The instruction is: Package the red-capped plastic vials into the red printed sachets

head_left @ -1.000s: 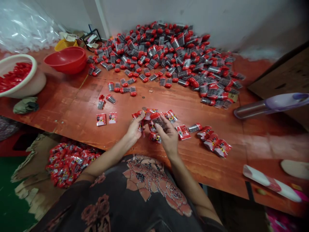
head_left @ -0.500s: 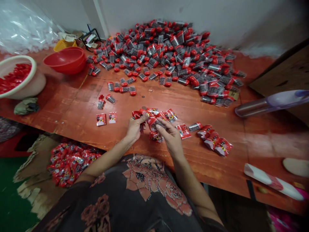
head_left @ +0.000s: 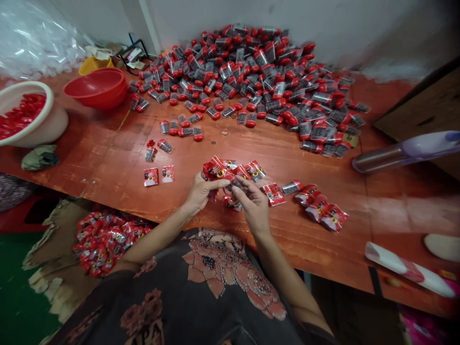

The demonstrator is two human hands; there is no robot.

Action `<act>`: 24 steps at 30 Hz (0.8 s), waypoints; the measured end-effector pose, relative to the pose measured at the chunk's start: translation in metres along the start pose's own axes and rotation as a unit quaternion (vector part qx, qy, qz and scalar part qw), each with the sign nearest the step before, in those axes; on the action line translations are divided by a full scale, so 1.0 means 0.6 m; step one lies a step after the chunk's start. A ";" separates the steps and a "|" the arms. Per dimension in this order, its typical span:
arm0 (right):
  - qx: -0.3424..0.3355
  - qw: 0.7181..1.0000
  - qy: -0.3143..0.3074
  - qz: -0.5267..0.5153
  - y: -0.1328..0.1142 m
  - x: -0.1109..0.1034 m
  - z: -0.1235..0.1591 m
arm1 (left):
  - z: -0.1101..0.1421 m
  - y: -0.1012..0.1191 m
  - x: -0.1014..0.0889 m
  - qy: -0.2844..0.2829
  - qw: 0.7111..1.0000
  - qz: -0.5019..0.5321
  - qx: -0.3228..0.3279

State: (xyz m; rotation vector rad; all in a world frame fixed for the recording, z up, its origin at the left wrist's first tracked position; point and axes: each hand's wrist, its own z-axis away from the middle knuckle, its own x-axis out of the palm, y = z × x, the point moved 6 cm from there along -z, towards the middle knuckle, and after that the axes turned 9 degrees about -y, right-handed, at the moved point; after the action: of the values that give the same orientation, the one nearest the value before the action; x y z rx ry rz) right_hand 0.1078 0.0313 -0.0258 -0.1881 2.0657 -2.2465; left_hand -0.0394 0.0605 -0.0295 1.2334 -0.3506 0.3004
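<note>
In front of my body, both hands meet over a loose cluster of red printed packets. My right hand is closed, pinching a small clear container with dark contents and a red end. From the left, my left hand is closed round a red printed packet, its thumb stretched to the container's red end. Its other fingers are mostly hidden. Just right of my right hand lie a flat red packet, a single red-capped container and several filled red packets.
A large heap of red-capped containers covers the back of the table. At left stand a red bowl and a white tub of red pieces. Two flat packets lie left. A purple-and-clear tube-shaped object is at right.
My left thumb has moved right and down onto the container's red end. The packet in my left hand has shifted up. My right hand keeps its pinch.
</note>
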 end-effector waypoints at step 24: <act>-0.044 0.998 -0.026 0.026 0.024 0.019 0.004 | 0.008 -0.015 -0.006 0.013 1.000 -0.020 0.009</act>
State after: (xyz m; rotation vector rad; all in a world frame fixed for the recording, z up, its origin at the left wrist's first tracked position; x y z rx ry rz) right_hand 0.0965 0.0258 -0.0397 -0.1935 2.1185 -2.1003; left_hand -0.0395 0.0532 -0.0371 1.2518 -0.3012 0.2845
